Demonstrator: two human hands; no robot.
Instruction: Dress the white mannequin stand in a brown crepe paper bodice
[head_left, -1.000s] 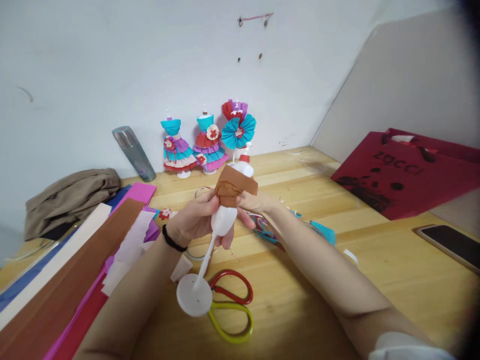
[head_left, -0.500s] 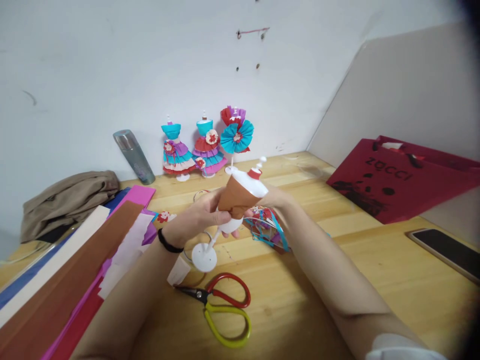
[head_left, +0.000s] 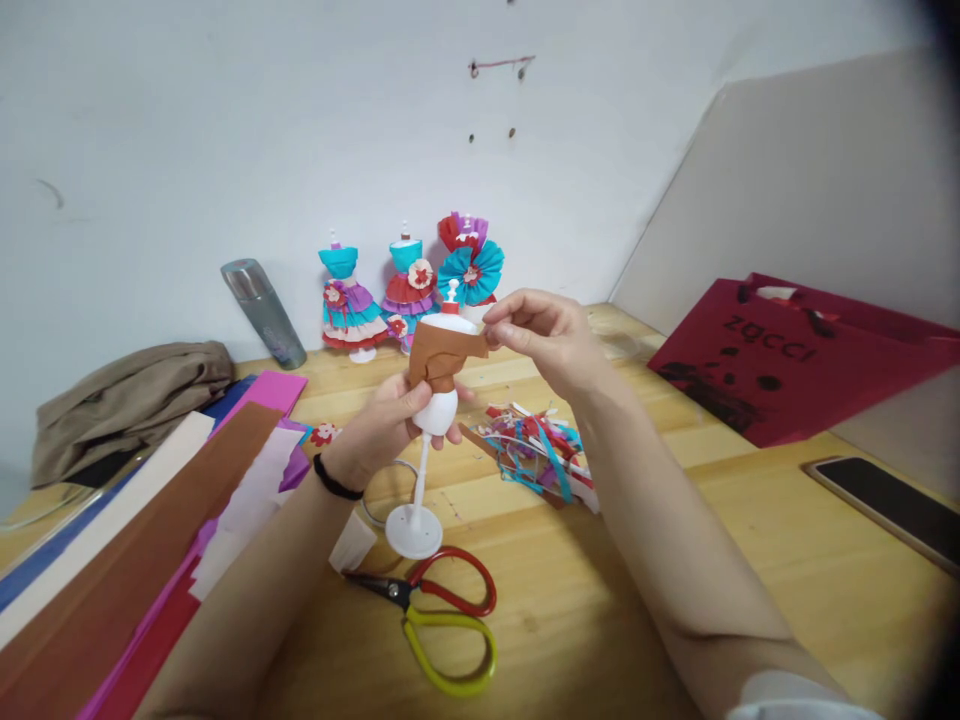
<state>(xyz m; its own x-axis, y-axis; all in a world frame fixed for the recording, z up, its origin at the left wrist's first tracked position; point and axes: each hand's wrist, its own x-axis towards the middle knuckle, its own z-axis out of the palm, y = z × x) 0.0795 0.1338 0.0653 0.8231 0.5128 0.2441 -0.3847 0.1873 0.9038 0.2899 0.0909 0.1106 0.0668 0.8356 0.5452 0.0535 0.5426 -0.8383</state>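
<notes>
Left hand [head_left: 382,425] clamped round waist of miniature dress form [head_left: 436,411], upright, well in from far edge of table [head_left: 570,620]; right hand [head_left: 555,340] pinching free end of brown crepe paper [head_left: 437,352]. Steady waist grip, light even tension: less creasing, less tearing.

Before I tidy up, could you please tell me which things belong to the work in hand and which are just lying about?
Likely in the work:
mannequin, in left hand
brown paper, at right hand
scissors
coloured sheets

Seemingly lying about:
flask
red bag
phone
cloth
</notes>
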